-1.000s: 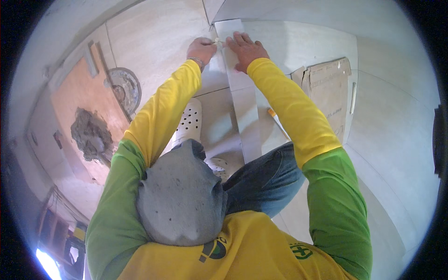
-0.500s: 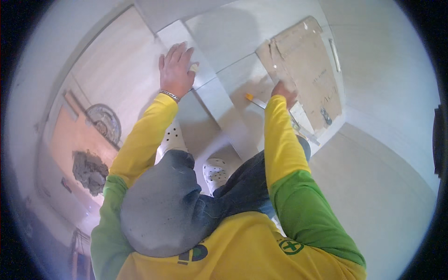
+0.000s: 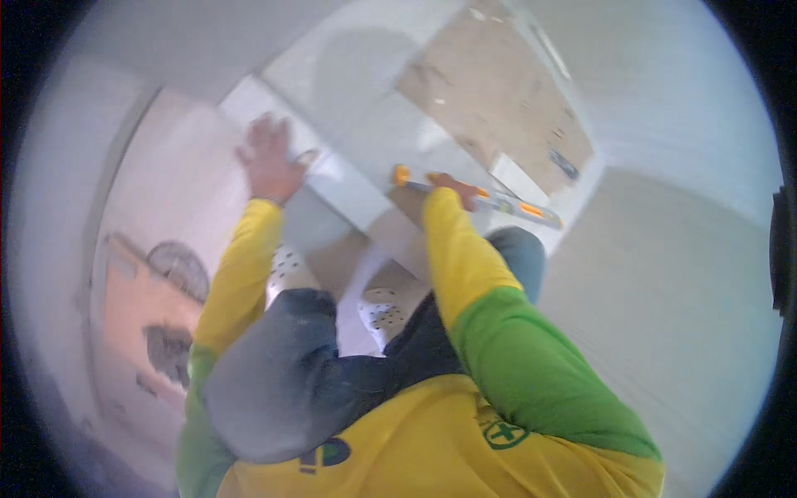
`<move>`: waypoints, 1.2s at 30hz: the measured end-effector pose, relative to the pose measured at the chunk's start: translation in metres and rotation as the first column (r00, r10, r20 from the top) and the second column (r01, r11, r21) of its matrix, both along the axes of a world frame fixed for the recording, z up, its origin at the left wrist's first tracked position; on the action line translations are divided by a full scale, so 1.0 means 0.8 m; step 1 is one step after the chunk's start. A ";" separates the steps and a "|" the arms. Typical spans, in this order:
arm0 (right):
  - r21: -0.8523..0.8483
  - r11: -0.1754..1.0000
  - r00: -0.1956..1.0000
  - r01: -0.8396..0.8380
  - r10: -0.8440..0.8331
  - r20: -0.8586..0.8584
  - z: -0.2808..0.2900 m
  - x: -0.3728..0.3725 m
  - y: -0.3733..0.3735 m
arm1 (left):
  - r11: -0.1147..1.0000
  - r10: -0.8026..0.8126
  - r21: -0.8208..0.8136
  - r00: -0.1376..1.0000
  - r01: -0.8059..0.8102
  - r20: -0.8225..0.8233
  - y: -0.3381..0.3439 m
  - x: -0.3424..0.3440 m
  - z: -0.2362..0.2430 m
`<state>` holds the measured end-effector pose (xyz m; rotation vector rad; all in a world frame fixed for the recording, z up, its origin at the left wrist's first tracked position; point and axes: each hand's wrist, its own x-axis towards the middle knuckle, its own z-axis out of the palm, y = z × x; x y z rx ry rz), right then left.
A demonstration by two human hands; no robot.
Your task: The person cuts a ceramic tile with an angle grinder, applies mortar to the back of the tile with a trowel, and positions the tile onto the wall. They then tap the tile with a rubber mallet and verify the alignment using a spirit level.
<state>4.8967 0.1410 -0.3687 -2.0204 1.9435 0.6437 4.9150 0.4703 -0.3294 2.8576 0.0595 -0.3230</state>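
left hand (image 3: 270,162) – fingers spread flat, steadying a pale tile strip (image 3: 332,178); right hand (image 3: 455,189) – closed around an orange-ended spirit level (image 3: 477,197) laid across it.

Looks like a room mid-renovation, tiling job basically. Big pale floor tiles (image 3: 365,124) laid out, a bare unfinished patch of floor (image 3: 498,108), and a spirit level (image 3: 498,199) lying there.
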 end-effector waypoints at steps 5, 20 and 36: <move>0.161 0.805 0.796 -0.572 0.591 -0.128 -0.033 0.037 -0.067 | 0.953 0.038 -0.302 0.982 0.019 0.183 0.024 -0.031 0.002; 0.014 0.103 0.091 -0.995 0.927 -0.365 -0.042 0.255 -0.088 | 0.080 0.985 -0.316 0.027 -0.945 0.171 0.241 -0.688 0.146; 0.169 -0.280 -0.326 -0.945 0.834 -0.446 -0.037 0.304 -0.019 | -0.386 0.436 0.554 -0.675 -0.738 -0.595 -0.255 -0.907 -0.021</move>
